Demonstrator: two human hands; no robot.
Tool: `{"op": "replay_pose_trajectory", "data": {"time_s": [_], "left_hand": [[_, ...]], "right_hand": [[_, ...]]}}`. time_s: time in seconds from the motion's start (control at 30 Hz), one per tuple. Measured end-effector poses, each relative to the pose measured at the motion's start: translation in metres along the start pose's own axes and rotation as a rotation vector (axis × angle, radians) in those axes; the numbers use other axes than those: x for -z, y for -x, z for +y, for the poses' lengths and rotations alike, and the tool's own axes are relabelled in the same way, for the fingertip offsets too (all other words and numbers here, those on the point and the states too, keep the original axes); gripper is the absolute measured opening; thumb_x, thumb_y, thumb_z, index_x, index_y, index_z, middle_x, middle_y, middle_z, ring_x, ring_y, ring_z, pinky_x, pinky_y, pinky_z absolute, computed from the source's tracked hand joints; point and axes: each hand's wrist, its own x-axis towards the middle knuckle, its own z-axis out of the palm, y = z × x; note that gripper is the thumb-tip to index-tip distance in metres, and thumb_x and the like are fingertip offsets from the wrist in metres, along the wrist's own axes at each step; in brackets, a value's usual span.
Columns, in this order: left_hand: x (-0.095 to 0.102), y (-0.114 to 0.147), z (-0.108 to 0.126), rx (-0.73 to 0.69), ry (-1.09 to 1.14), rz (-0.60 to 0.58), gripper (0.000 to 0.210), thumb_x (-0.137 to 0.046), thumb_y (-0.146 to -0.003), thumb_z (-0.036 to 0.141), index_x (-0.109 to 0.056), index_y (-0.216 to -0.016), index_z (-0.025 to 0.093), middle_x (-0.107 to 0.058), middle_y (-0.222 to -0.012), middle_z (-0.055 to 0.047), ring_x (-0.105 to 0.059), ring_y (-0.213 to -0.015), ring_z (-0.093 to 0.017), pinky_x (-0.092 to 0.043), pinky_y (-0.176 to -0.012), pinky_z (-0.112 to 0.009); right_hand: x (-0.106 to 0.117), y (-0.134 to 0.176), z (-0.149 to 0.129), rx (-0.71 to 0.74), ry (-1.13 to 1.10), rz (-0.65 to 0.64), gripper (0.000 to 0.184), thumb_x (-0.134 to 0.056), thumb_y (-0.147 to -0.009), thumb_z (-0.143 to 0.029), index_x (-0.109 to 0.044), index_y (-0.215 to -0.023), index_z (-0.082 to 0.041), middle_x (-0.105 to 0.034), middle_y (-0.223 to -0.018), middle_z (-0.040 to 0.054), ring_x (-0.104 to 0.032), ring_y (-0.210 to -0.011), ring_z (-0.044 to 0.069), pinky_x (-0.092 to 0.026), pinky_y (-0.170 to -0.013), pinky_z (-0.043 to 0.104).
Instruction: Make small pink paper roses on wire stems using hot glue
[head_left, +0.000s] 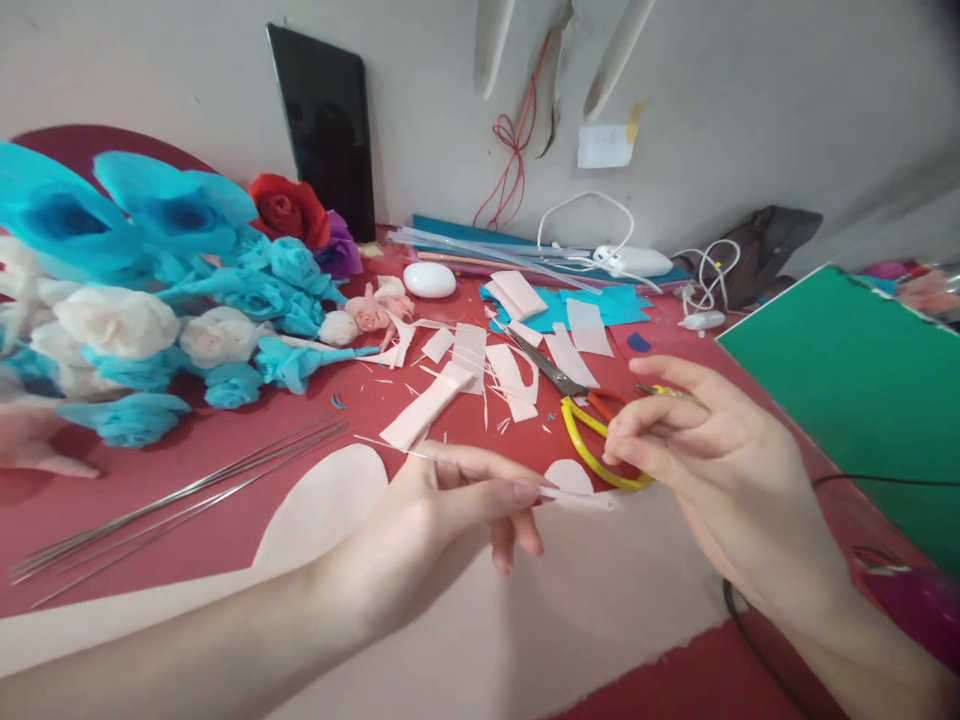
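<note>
Stem (574, 496) is pinched in your left hand (459, 500), above the far edge of the sheet (555, 600). Its long axis runs left to right, white end toward your right hand (716, 455), fingers curled nearby; whether they hold anything, I cannot tell.

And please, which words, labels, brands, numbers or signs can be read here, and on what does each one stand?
No text can be read.
White paper note on the wall: possibly faint marks, too small and blurred to read.
</note>
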Motion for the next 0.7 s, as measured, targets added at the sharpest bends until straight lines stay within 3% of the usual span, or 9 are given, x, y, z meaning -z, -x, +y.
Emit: {"op": "replay_pose_trajectory", "data": {"time_s": [0.2,0.37,0.7], "left_hand": [[0.002,0.000,0.000,0.014,-0.029,-0.004,0.017,-0.063,-0.076,0.010,-0.073,-0.063,0.013,-0.066,-0.051,-0.001,-0.052,-0.042,-0.003,-0.037,-0.041,-0.010],[0.001,0.001,0.000,0.011,-0.016,0.000,0.017,-0.062,-0.076,0.010,-0.073,-0.063,0.013,-0.065,-0.050,-0.001,-0.051,-0.041,-0.003,-0.036,-0.041,-0.011],[0.003,0.000,-0.003,0.005,-0.024,-0.011,0.012,-0.065,-0.073,0.014,-0.073,-0.065,0.013,-0.065,-0.051,-0.001,-0.051,-0.043,-0.004,-0.036,-0.043,-0.013]], "right_hand": [[0.000,0.003,0.002,-0.021,0.021,-0.021,0.032,-0.070,-0.074,-0.022,-0.061,-0.104,-0.025,-0.067,-0.082,0.0005,-0.064,-0.069,0.010,-0.053,-0.057,0.011],[0.000,0.007,0.001,0.050,0.013,-0.010,0.020,-0.072,-0.072,-0.021,-0.067,-0.091,-0.027,-0.067,-0.075,-0.0014,-0.066,-0.067,0.011,-0.055,-0.061,0.012],[-0.002,0.014,-0.009,0.153,-0.059,-0.110,0.011,-0.069,-0.074,-0.016,-0.061,-0.074,-0.024,-0.062,-0.067,-0.0062,-0.062,-0.059,0.008,-0.055,-0.058,0.016]]}}
